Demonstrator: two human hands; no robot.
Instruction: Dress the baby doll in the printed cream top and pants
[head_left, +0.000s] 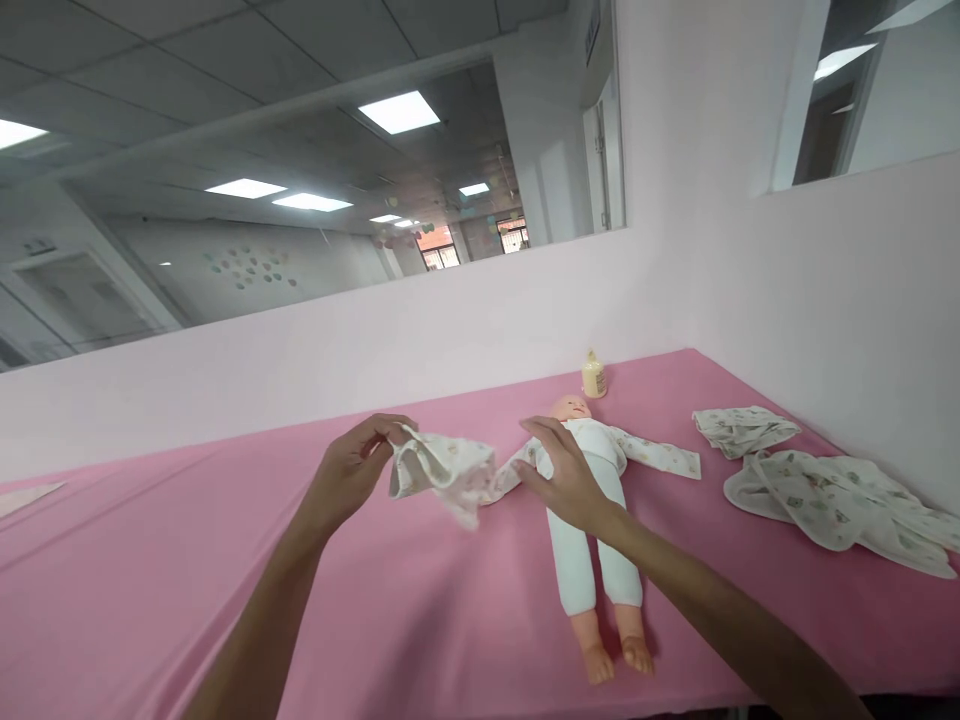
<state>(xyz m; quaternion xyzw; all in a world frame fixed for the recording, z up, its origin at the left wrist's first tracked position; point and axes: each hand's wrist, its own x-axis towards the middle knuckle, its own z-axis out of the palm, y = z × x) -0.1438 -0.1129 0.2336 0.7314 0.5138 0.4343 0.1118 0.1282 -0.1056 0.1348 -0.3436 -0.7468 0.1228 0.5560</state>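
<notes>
My left hand [361, 462] pinches a small white baby garment with a light print [446, 468], lifted above the pink-covered table; its folds hide its exact shape. To the right, my right hand [559, 470] is open with fingers apart and shows nothing in its grasp. Beneath and beyond it a baby doll [596, 540] lies on its back, partly covered from view by that hand. The doll wears pale trousers and a top with printed sleeves [664, 457], its arms stretched out sideways and its feet bare.
Behind the doll's head stands a cream bottle [593, 376]. Folded printed cloth [744, 430] and a larger printed baby garment [840, 495] lie at the right. The pink table cover [375, 620] meets a white wall [300, 385] with a window above. A pale cloth [28, 497] shows far left.
</notes>
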